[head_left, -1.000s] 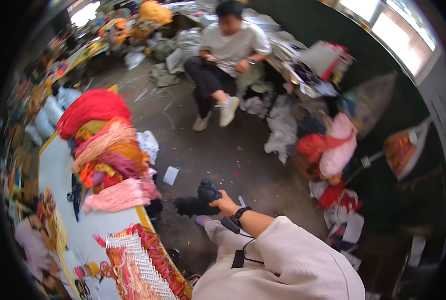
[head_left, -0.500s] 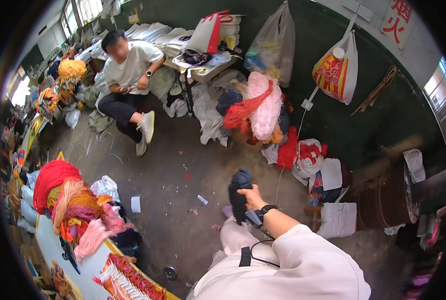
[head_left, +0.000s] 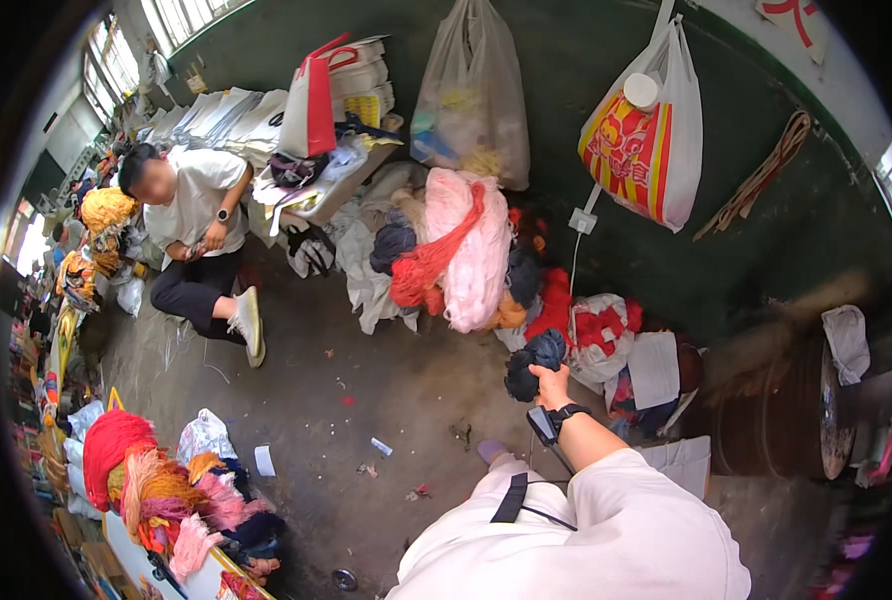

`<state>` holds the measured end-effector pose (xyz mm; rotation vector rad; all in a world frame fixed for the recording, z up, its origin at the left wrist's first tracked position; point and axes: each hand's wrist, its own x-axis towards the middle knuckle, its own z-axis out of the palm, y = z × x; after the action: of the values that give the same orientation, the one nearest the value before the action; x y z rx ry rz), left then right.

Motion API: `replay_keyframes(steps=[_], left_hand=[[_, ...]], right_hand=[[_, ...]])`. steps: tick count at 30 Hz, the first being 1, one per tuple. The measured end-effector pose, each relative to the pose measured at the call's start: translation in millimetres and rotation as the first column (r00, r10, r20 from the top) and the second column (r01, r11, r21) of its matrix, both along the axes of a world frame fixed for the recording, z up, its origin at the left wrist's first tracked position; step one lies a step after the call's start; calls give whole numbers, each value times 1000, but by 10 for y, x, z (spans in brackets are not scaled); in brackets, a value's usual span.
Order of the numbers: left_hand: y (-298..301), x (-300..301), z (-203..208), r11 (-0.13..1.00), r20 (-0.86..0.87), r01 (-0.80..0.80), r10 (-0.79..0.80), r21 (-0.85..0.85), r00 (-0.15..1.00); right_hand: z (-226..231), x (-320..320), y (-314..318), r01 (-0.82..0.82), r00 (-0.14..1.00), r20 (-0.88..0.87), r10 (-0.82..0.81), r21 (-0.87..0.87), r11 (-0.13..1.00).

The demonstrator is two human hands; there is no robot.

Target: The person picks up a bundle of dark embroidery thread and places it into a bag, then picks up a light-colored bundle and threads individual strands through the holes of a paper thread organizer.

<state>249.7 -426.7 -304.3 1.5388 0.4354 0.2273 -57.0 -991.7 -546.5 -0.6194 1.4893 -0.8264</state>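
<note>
My right hand [head_left: 549,386] is closed round a bundle of dark navy yarn [head_left: 536,364], held out in front of me above the floor. The bundle sags over the fingers, and a black band with a device [head_left: 551,420] sits on that wrist. Just beyond the bundle lie red yarn [head_left: 554,300] and a white bag with red yarn in it [head_left: 603,335]; whether the navy yarn touches them I cannot tell. Farther off is a heap with a large pale pink hank [head_left: 471,250] and a coral-red hank [head_left: 436,250] draped across it. My left hand is out of the picture.
A person [head_left: 191,230] sits at the far left, beside a table stacked with papers [head_left: 206,120]. Plastic bags [head_left: 471,95] hang on the dark green wall. At the lower left, a white table [head_left: 131,550] carries heaped yarn [head_left: 161,480]. A brown drum [head_left: 776,410] stands right.
My right hand has moved forward and right with the navy yarn, toward the heap by the wall. My view has shifted, and I am closer to the wall.
</note>
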Motion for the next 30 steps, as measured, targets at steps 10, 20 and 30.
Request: replay_keyframes(steps=[10, 20, 30], left_hand=[[-1280, 580, 639, 992, 163, 66, -82, 105, 983], [-2236, 920, 667, 986, 170, 28, -56, 166, 984], [-3047, 122, 25, 966, -94, -192, 211, 172, 973]], right_hand=[[583, 598, -1870, 335, 942, 32, -333, -93, 938], [1971, 1730, -3317, 429, 566, 805, -178, -103, 898], [-142, 2036, -4567, -234, 960, -189, 205, -144, 962]])
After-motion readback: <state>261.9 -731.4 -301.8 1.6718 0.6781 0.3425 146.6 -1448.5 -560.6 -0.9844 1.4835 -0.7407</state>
